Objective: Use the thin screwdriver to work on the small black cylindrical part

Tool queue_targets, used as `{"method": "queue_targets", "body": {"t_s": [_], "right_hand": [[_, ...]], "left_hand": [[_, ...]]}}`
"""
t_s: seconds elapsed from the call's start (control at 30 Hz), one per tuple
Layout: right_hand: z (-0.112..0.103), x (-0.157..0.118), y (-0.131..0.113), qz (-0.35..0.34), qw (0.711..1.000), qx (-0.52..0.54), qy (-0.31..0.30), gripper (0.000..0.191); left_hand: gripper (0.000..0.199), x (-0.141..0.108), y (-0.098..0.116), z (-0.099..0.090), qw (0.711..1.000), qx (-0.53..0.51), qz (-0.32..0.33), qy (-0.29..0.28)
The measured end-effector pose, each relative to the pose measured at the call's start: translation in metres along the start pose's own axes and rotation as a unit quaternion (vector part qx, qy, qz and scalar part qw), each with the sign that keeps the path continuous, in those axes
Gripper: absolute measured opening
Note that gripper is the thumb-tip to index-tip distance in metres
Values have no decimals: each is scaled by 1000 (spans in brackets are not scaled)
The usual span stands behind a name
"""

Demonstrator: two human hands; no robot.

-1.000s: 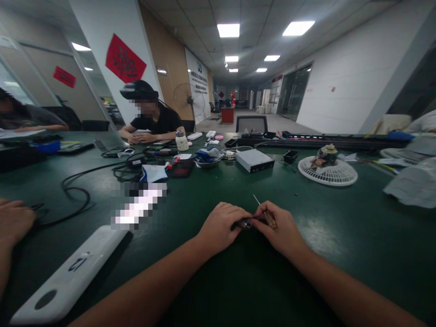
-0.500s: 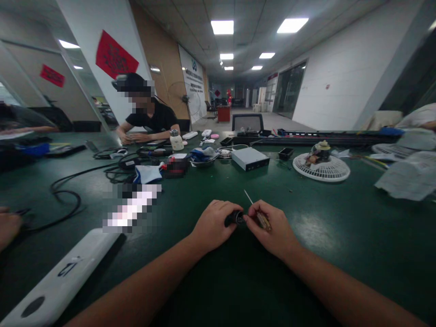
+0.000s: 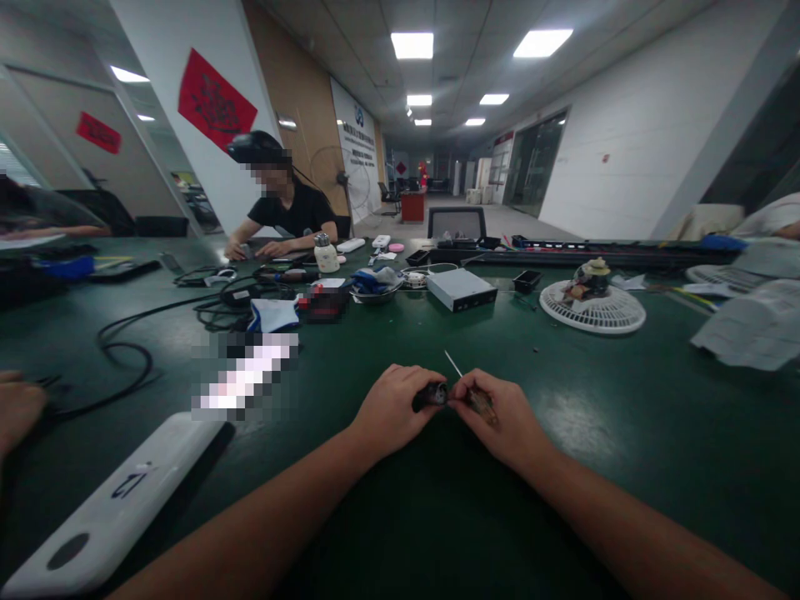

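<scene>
My left hand (image 3: 391, 408) is closed around a small black cylindrical part (image 3: 431, 395), whose round open end faces right toward my other hand. Held in my right hand (image 3: 503, 412) is a screwdriver (image 3: 482, 405) with an amber-brown handle; its thin metal shaft points up and to the left, away from the part. The thumb and forefinger of that hand are pinched together right beside the part's open end. Whether they also grip something tiny there, I cannot tell. Both hands are just above the dark green table (image 3: 400, 517).
A white elongated device (image 3: 118, 500) lies at left, near another person's hand (image 3: 18, 408). Farther back are a grey metal box (image 3: 461, 290), a white fan grille with a motor (image 3: 591, 304), a black tray (image 3: 527, 280), a bottle (image 3: 326, 254) and black cables (image 3: 131, 358). A person (image 3: 287, 208) sits across.
The part in my left hand has turned slightly, its open end now facing more toward my right fingertips. My right hand keeps the screwdriver. The view has shifted a little.
</scene>
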State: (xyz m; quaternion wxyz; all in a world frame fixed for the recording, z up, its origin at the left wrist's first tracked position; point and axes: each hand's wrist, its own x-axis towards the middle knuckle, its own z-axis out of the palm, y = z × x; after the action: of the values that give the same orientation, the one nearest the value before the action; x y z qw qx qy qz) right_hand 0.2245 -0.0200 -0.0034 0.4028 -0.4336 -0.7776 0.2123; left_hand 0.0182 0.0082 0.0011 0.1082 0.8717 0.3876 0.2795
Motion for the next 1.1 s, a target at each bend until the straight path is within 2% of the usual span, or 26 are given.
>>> {"method": "queue_targets", "body": {"t_s": [0.2,0.37,0.57,0.73,0.9,1.1], "right_hand": [[2,0,-2,18,1000,-13,-4,9],[3,0,0,-4,999,-49,12,10],[5,0,4,-35,999,-37,6,11],[9,0,3,-69,996,-42,31,14],[8,1,-4,-44,998,-15,47,8],[0,-4,-9,-37,994,91,49,29]], "left_hand": [[30,0,1,0,1000,-1,8,-14],[31,-2,-1,2,1000,1,18,-23],[30,-1,-1,1,999,-15,31,-32],[29,0,2,2,999,-19,25,-28],[29,1,3,4,1000,-5,-27,13],[22,1,-4,2,991,-5,-113,77]]}}
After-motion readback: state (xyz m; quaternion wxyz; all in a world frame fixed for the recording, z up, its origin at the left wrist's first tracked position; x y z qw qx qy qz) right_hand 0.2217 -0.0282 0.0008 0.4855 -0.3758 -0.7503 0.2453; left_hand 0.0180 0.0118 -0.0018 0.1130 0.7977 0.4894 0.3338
